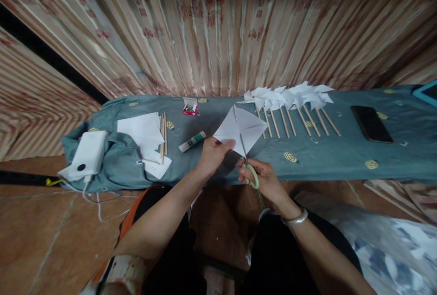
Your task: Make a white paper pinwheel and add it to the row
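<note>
A square of white paper (251,124), turned corner-up and marked with creases, is pinched at its left side by my left hand (215,151). My right hand (259,176) grips green-handled scissors (253,177), whose blades reach up into the paper from its lower corner. Just left of the paper lies a glue stick (193,141). Behind and to the right, several white paper pinwheels (290,97) rest in a row, their wooden sticks (288,121) pointing toward me.
At the left are white paper sheets (139,131), loose wooden sticks (163,138) and a white power bank (89,151) with a cable. A small red box (190,106) of metal pins stands open behind. A black phone (371,123) lies right on the green cloth (331,158); a curtain (218,26) hangs behind.
</note>
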Available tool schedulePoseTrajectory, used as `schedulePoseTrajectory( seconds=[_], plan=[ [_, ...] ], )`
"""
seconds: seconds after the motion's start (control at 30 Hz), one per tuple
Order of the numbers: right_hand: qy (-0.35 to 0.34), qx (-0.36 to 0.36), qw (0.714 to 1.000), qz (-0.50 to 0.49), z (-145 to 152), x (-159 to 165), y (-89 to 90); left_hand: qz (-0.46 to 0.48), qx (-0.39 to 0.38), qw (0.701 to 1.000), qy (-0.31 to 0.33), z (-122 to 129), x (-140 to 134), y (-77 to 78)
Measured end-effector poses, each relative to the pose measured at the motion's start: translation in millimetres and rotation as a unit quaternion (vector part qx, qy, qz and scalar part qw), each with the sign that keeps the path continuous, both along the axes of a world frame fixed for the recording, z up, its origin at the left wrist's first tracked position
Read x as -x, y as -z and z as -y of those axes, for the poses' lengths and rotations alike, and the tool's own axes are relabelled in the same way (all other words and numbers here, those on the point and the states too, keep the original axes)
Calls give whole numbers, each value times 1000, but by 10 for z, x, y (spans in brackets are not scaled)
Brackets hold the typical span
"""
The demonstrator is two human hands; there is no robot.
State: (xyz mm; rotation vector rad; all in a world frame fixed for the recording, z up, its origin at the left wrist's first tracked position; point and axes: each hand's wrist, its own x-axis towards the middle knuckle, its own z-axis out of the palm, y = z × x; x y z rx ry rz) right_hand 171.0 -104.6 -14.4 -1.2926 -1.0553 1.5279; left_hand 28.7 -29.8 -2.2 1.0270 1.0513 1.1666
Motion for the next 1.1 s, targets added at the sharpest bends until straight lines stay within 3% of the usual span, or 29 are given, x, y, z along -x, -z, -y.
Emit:
schedulePoseTrajectory(
  seconds=[1.1],
  plan=[
    [15, -1, 1000, 4, -4, 47, -41, 15, -11, 1000, 1, 18, -12, 22]
  ],
)
